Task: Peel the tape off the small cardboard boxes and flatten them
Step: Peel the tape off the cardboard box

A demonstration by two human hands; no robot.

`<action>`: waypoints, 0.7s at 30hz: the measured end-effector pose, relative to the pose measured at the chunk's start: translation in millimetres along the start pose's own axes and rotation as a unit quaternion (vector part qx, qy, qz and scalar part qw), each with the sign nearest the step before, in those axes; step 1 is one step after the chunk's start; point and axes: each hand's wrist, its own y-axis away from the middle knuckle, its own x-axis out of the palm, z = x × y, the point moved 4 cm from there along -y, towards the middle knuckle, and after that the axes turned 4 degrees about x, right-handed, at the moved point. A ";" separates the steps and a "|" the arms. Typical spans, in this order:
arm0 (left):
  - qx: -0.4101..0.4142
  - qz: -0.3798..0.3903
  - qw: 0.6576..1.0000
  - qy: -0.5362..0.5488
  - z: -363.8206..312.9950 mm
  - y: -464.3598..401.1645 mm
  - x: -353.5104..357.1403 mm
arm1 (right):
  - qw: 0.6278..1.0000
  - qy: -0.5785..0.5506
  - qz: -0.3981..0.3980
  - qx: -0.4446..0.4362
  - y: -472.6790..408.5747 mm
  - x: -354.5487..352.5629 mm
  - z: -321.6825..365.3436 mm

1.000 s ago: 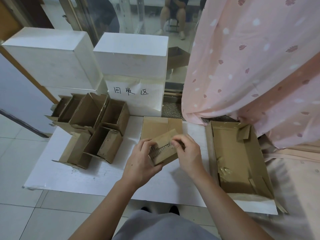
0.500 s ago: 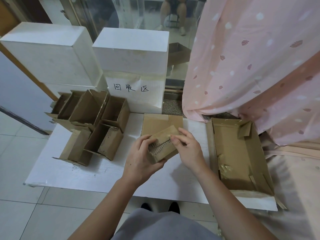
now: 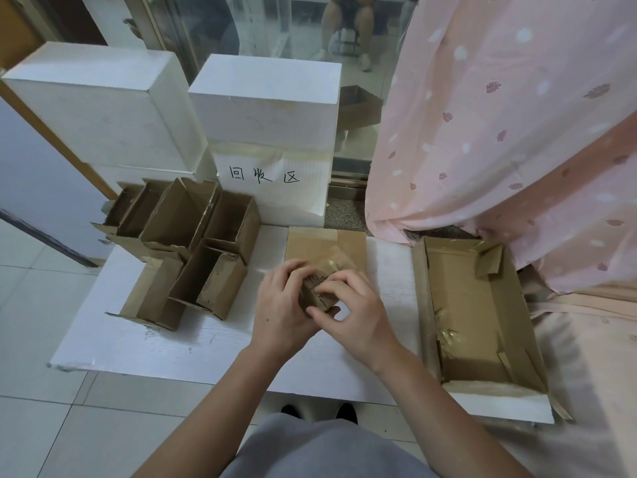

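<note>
Both hands hold one small brown cardboard box (image 3: 327,270) just above the white board (image 3: 206,339). My left hand (image 3: 284,307) grips the box from the left, fingers curled over its top. My right hand (image 3: 355,315) grips it from the right, thumb under its near end and fingers across its top face. Much of the box is hidden by the hands. A flattened cardboard piece (image 3: 324,243) lies on the board right behind the held box. Several small open boxes (image 3: 186,250) stand clustered at the left.
A large shallow cardboard tray (image 3: 482,322) with tape scraps lies at the right. Two white foam blocks (image 3: 265,98) stand behind, one with a handwritten paper label (image 3: 265,174). A pink curtain (image 3: 517,132) hangs at the right. Tiled floor surrounds the board.
The box has come nearer to me and lower. My right hand has slid from the box's top edge down across its face, now covering more of it.
</note>
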 end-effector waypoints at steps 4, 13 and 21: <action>0.003 -0.002 1.000 -0.013 -3.3 0.9 2.0 | 0.999 0.035 -0.026 -0.014 -1.3 6.6 3.3; 0.005 -0.019 1.000 -0.020 -4.1 1.5 0.4 | 0.999 0.033 0.024 0.010 -1.3 9.8 6.9; -0.072 0.010 0.996 0.055 2.7 2.0 -3.3 | 0.997 -0.031 0.035 0.058 -1.6 5.2 4.4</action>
